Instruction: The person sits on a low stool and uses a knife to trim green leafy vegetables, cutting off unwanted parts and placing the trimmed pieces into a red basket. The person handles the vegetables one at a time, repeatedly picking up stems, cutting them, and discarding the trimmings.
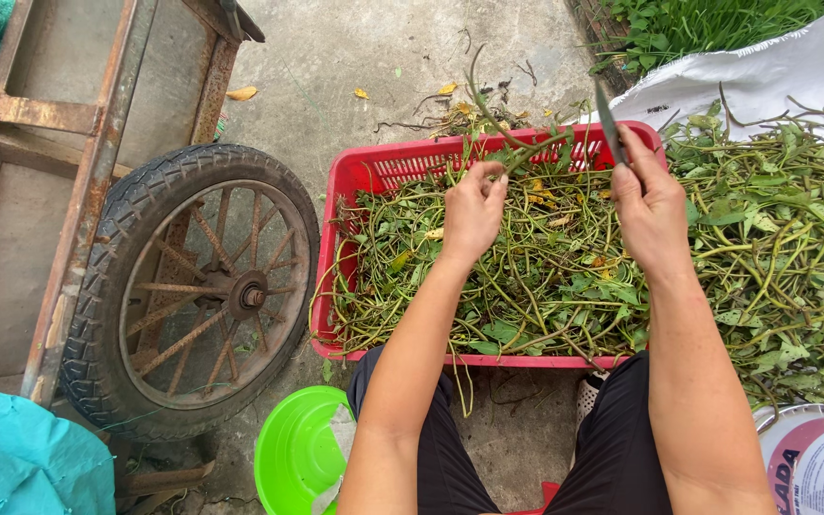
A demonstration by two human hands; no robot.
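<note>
Pinched between thumb and fingertips of the left hand (472,212), just above the middle of the frame, is a long green stem (517,153) that rises up and to the right over the far rim of the red plastic crate (366,170). The right hand (652,212), right of centre, is closed around the handle of a narrow knife (607,122), its dark blade pointing up toward the top of the frame. Whether the blade touches the stem is hard to tell from this angle; they look near each other but apart.

The stem looks light and flexible, thin enough to bend under its own length, with soft leaves that would tear or bruise if squeezed. A hold on the firm stalk, close to where the blade would meet it, seems the surest; the leafy tips give little to hold. The stalks probably have a smooth, slightly slick skin, so a fingertip pinch rather than a loose grasp suits them.

Below both hands the crate is filled with a tangled heap of cut greens (526,286). At the right edge lies a larger pile of stems (774,238), spread over a white sack (774,76). At the left stands a rusty cart with a spoked wheel (193,286), and a bright green basin (298,458) sits at the bottom, left of the person's knees.
</note>
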